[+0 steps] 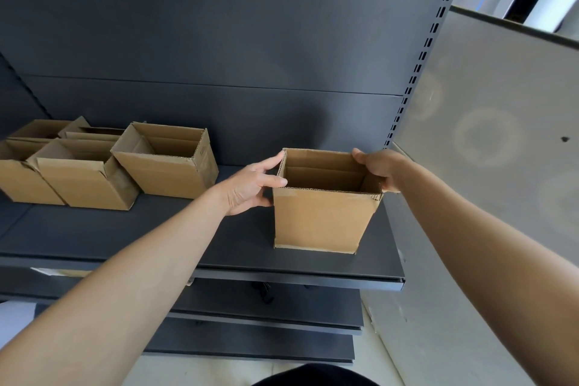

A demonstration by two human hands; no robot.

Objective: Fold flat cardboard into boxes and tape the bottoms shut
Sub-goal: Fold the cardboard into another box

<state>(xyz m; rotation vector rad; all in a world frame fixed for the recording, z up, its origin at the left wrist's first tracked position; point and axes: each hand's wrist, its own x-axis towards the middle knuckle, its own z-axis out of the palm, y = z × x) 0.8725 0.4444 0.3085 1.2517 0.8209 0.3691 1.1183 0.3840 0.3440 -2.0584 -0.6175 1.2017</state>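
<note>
Forearms, both bare, reach up from the lower edge and meet at one corrugated cardboard box (322,219). We see the left hand (250,186) gripping the box's left wall: its thumb lies at the near top corner, its index finger reaches along the rim to the far corner, and the other fingers curl against the side. The right hand (380,168) clasps the right rim, its fingers wrapped round the upper edge. The hands are apart, one on each side of the box.

The box is upright with its top open. It is rectangular and plain brown, and the fluted core shows along the cut rim. It stands near the right end of a matte dark metal shelf (156,238), close to the front lip.

Further left on the same shelf we note a cluster of erected boxes (84,182), some with flaps splayed. The nearest of them is the tilted box (166,166), well apart from the held one.

Behind them stands a smooth dark back panel (219,41). It is bounded on the right by a slotted upright (423,63) and a pale grey side panel (485,135).
</note>
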